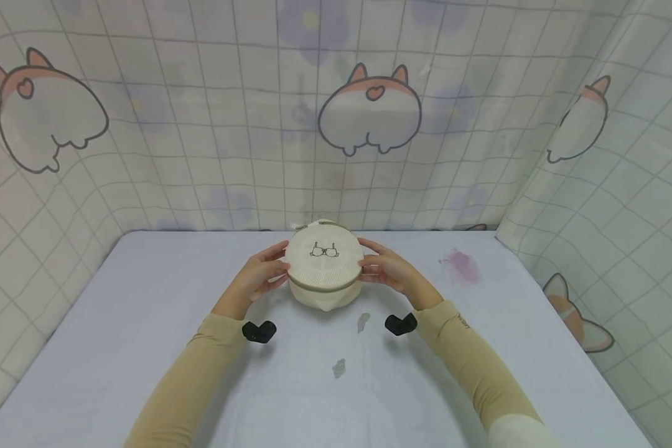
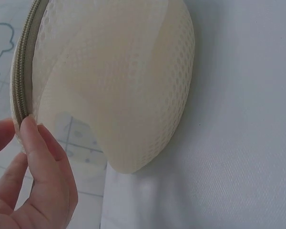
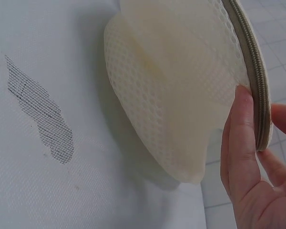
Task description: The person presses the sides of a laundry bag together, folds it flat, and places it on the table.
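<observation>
A round cream mesh bra wash bag (image 1: 325, 255), with a bra drawing on its lid, is near the back of the table. My left hand (image 1: 257, 274) pinches its left rim, and my right hand (image 1: 392, 270) pinches the right rim. In the left wrist view, the left fingers (image 2: 43, 157) hold the edge beside the zipper (image 2: 20, 71). The right wrist view has the right fingers (image 3: 242, 143) gripping the zippered edge (image 3: 257, 71) likewise. Below the rim the soft mesh body (image 3: 152, 105) is dented and sags. Whether its underside touches the table cannot be told.
A white-covered table (image 1: 145, 348) lies under both arms, with grey worn patches (image 1: 339, 368) in front of the bag and a pink stain (image 1: 462, 266) to the right. A checked curtain (image 1: 229, 124) with cartoon corgis rises behind the table and at both sides.
</observation>
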### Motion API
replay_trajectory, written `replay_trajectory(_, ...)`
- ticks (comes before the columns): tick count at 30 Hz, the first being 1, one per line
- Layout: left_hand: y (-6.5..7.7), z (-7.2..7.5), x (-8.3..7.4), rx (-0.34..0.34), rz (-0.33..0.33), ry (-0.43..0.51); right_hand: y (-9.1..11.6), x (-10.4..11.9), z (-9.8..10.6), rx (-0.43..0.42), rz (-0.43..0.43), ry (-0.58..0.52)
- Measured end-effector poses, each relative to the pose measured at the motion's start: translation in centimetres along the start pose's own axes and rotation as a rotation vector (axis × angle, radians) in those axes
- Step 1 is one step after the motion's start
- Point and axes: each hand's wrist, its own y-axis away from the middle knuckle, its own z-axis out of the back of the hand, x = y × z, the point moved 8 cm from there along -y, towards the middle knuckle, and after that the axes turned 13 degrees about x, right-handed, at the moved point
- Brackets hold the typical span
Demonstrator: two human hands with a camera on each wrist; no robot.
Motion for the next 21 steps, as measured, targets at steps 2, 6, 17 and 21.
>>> replay_trajectory(2, 0.04, 0.01, 0.03, 0.004, -0.005, 0.0, -0.02, -0.13, 0.01, -0.001, -0.001, -0.002)
replay_trajectory(6, 0.12, -0.04, 0.02, 0.009, -0.012, -0.003, -0.1, -0.27, 0.08, -0.007, -0.006, -0.001)
replay_trajectory(17, 0.12, -0.04, 0.06, -0.007, -0.004, -0.003, 0.05, -0.26, -0.03, -0.006, -0.011, 0.0)
replay_trajectory(21, 0.08, 0.04, 0.13, -0.016, 0.003, 0.008, -0.09, -0.31, 0.02, -0.011, -0.012, 0.004)
